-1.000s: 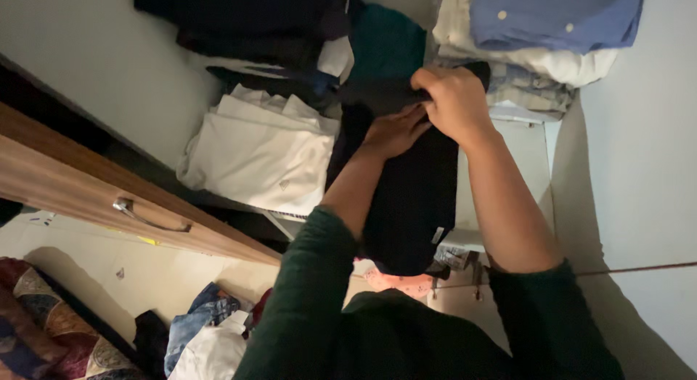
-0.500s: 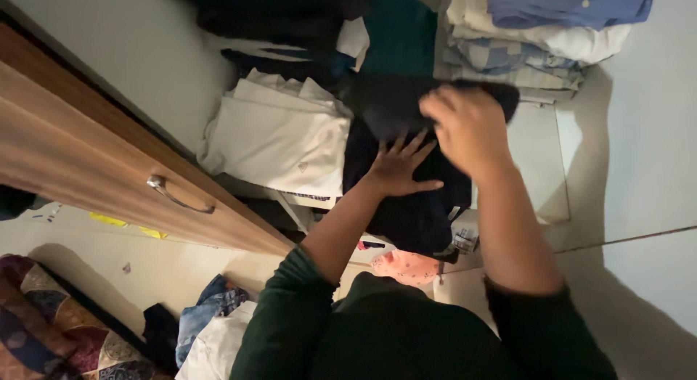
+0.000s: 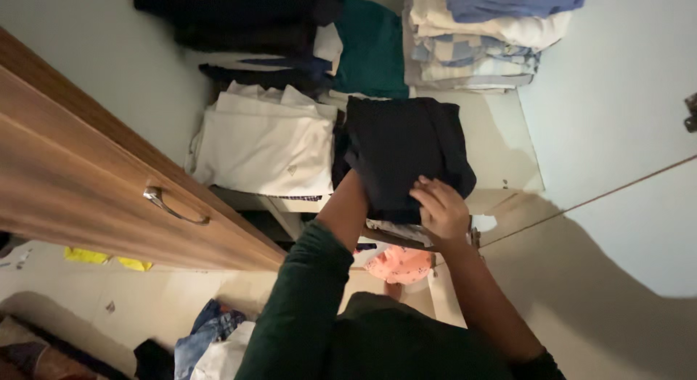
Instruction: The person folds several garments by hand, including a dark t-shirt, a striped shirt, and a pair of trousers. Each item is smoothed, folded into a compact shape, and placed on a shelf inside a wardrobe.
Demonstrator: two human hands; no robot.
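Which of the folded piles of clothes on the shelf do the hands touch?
The black folded pile at the shelf's front, right of the white pile. The right hand rests on its near edge; the left hand is hidden beneath it.

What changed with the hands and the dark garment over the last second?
The right hand left the far edge of the folded dark garment and came back to its near edge. The left hand went from pressing on top to underneath it, now hidden. The folded white pile and wooden drawer front stayed as they were.
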